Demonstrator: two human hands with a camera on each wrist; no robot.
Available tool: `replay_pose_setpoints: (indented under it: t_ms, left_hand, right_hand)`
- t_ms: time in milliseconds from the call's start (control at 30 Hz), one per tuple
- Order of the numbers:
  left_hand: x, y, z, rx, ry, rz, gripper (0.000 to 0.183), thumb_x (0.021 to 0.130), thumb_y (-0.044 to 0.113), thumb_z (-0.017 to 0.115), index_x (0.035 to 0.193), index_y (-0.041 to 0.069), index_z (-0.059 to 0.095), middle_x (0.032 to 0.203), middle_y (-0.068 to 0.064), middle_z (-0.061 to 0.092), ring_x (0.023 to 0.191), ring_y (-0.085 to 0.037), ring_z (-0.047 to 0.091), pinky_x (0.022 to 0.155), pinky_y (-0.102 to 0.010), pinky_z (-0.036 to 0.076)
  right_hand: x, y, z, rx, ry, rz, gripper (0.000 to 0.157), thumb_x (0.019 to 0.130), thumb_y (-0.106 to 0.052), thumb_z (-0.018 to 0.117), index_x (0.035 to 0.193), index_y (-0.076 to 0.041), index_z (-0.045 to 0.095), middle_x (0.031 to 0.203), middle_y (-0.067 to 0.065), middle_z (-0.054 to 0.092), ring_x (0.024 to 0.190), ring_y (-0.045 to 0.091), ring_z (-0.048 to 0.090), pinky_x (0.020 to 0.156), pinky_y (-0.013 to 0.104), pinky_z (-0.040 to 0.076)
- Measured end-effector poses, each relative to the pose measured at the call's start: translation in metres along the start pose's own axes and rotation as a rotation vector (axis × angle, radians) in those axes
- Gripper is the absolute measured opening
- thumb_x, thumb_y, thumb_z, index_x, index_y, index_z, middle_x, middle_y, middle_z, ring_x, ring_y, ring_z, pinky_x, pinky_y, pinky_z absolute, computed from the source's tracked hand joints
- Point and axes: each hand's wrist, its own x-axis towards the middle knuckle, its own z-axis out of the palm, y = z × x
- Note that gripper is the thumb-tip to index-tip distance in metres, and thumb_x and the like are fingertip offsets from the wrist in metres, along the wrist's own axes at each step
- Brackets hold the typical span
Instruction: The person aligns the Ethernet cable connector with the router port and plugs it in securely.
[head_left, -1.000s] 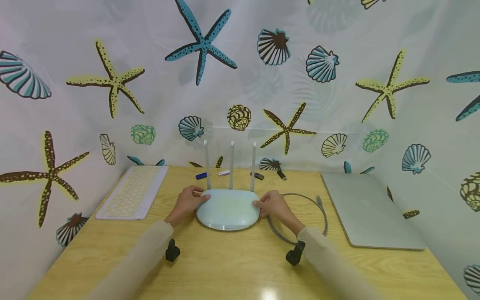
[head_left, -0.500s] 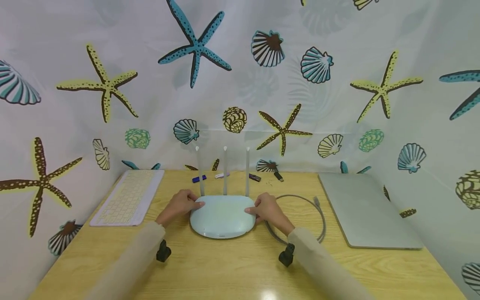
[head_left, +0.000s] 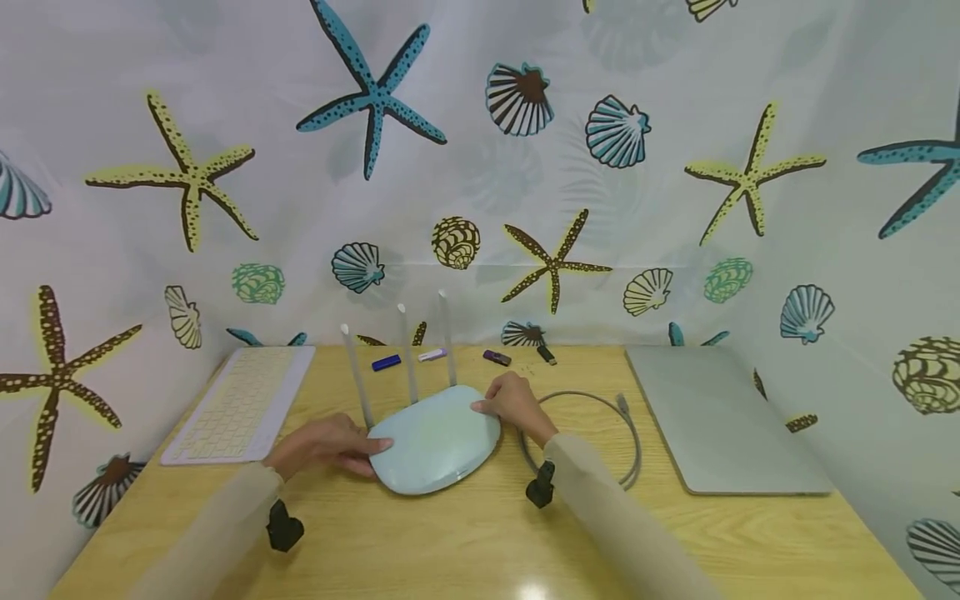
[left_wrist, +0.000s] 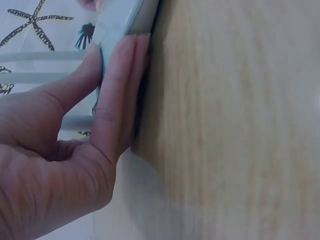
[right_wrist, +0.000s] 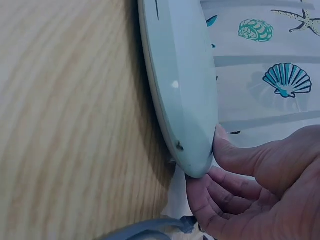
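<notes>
A pale blue-white Wi-Fi router (head_left: 435,442) with three upright antennas sits turned at an angle in the middle of the table. Its left end is nearer to me than its right. My left hand (head_left: 330,442) grips the left end, thumb on top; in the left wrist view its fingers (left_wrist: 115,85) lie along the router's side and underside. At the other end, my right hand (head_left: 517,404) pinches the router between thumb and fingers. The right wrist view shows this thumb (right_wrist: 230,152) on the top edge and fingertips tucked under the rounded end.
A white keyboard (head_left: 240,400) lies at the left, a closed silver laptop (head_left: 723,417) at the right. Right of the router curls a grey cable (head_left: 637,454). Behind it are a blue USB stick (head_left: 386,362), a white one (head_left: 432,355) and two dark ones.
The router has turned from facing straight on to a slant, its left end swinging toward me with my left hand. Both hands have kept their grip, and the head view has shifted slightly.
</notes>
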Motion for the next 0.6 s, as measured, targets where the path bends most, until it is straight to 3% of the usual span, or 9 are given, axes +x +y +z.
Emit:
replay_pose_setpoints:
  t_ms: [200,300,500,600]
  left_hand:
    - [-0.008,-0.004,0.017,-0.121,0.055,-0.022,0.043,0.085,0.031,0.076,0.098,-0.01,0.069,0.079,-0.014,0.075,0.072,-0.017,0.074,0.071,-0.026,0.059]
    - [-0.014,-0.005,0.027,-0.206,0.043,-0.022,0.042,0.086,0.027,0.076,0.1,-0.012,0.067,0.08,-0.014,0.075,0.073,-0.017,0.074,0.072,-0.026,0.059]
    - [-0.023,-0.013,0.032,-0.461,-0.14,-0.029,0.029,0.093,0.01,0.065,0.107,-0.016,0.062,0.096,-0.022,0.074,0.089,-0.022,0.074,0.085,-0.027,0.057]
    - [-0.024,-0.018,0.03,-0.532,-0.205,-0.036,0.031,0.095,0.006,0.062,0.114,-0.018,0.058,0.102,-0.025,0.072,0.096,-0.025,0.073,0.089,-0.029,0.055]
  right_hand:
    - [0.008,-0.005,0.004,0.036,0.026,-0.003,0.023,0.086,-0.022,0.076,0.091,0.0,0.073,0.096,0.015,0.073,0.087,0.027,0.068,0.071,0.035,0.057]
    - [0.011,-0.006,0.007,0.026,0.036,0.007,0.024,0.086,-0.023,0.076,0.09,0.0,0.073,0.094,0.015,0.073,0.085,0.026,0.068,0.07,0.035,0.056]
    - [0.013,-0.012,0.016,-0.021,0.027,0.021,0.024,0.088,-0.024,0.074,0.087,-0.001,0.07,0.088,0.012,0.07,0.078,0.022,0.063,0.066,0.031,0.052]
    - [0.014,-0.015,0.017,-0.019,0.035,0.017,0.023,0.089,-0.023,0.073,0.087,-0.001,0.07,0.089,0.013,0.07,0.078,0.022,0.063,0.066,0.032,0.052]
